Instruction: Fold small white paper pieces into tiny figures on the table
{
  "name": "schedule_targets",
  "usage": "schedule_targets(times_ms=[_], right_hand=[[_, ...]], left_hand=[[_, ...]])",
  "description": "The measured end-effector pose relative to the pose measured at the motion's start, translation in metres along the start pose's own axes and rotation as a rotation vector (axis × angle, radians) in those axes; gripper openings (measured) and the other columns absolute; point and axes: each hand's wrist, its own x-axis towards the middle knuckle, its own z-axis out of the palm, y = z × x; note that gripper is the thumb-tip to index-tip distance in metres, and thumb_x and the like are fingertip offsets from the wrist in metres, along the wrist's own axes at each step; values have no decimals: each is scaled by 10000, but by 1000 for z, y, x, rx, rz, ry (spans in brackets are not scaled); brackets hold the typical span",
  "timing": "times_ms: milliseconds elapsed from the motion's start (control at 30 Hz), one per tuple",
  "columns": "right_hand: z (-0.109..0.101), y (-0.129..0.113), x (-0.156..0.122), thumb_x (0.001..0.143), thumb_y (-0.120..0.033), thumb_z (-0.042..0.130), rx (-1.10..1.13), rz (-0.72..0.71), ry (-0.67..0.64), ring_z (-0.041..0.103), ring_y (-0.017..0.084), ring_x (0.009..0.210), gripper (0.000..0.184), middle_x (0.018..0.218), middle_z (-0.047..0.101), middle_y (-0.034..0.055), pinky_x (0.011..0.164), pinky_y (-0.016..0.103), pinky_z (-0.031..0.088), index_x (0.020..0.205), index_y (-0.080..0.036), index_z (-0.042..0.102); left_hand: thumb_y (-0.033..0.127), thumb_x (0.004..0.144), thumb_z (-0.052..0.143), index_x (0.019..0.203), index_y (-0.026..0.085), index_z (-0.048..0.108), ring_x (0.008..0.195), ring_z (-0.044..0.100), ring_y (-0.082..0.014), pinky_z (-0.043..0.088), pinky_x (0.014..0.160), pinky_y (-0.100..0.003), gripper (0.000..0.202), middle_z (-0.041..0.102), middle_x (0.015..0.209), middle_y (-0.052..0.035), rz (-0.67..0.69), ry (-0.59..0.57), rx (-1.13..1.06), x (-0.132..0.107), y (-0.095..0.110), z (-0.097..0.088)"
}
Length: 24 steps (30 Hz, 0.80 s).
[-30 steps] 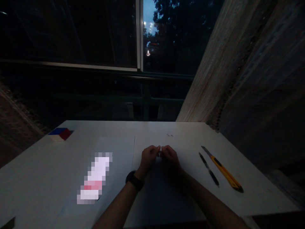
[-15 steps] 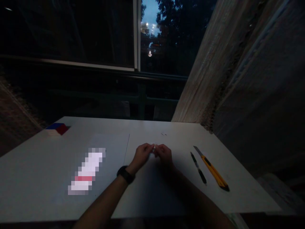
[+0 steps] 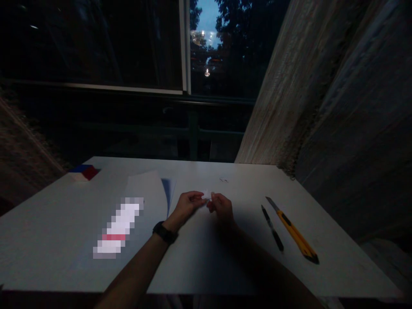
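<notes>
Both of my hands meet over the middle of a white table [image 3: 225, 266] in dim light. My left hand [image 3: 186, 205], with a dark watch on its wrist, and my right hand [image 3: 220, 208] each pinch a small white scrap of paper [image 3: 206, 194] held between them, just above the table. A white sheet of paper [image 3: 146, 189] lies to the left of my left hand, its right edge curled up.
A yellow utility knife [image 3: 294, 234] and a black pen [image 3: 272, 228] lie to the right of my hands. A blue and red block [image 3: 83, 171] sits at the far left corner. A blurred-out white object [image 3: 117, 227] lies front left. A curtain [image 3: 322, 86] hangs right; a dark window behind.
The sheet's right edge has lifted and curled up. My hands stay together on the small scrap, shifted slightly as the view moved.
</notes>
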Motion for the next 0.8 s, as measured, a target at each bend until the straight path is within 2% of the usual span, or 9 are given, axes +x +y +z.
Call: schedule_targets(times_ms=[67,167,267,433,567,800], right_hand=[[-1,-1,0,723,-544,530,24,4,-9,459,85,398,387,484,544,-14,411,219,368,668,-161,541],[-5,-3,1,733,-558,502,81,13,20,488,101,414,409,503,565,-7,424,233,392,787,-155,549],[-11,-4,2,710,-506,564,41,-34,62,513,103,450,374,560,593,1,433,225,399,853,-162,531],[-19,-6,1,601,-343,694,-68,-97,-5,558,111,558,351,716,621,25,511,233,451,879,-171,566],[-20,-7,0,576,-302,706,-97,-118,2,586,132,625,289,745,634,38,606,273,488,815,-173,608],[-19,-8,-1,568,-345,703,-46,-72,30,553,128,521,267,608,623,20,450,236,421,741,-159,621]], left_hand=[[232,507,783,838,91,630,677,600,-141,446,661,-260,391,662,747,-76,-24,6,-44,0,-2,0],[202,506,783,851,88,627,649,589,-122,435,636,-245,395,658,726,-67,-47,13,-110,1,-4,-1],[199,505,784,858,92,630,611,571,-107,415,593,-232,400,655,705,-58,-57,24,-137,2,-4,-2],[198,485,791,871,87,637,623,580,-120,409,582,-234,430,665,725,-80,-65,10,-139,4,-5,-1],[199,487,789,852,81,646,599,566,-113,401,562,-230,409,666,710,-83,-47,-9,-107,3,-4,1],[241,518,769,827,84,660,634,585,-137,398,549,-232,363,674,747,-106,-37,-42,-56,2,-1,1]])
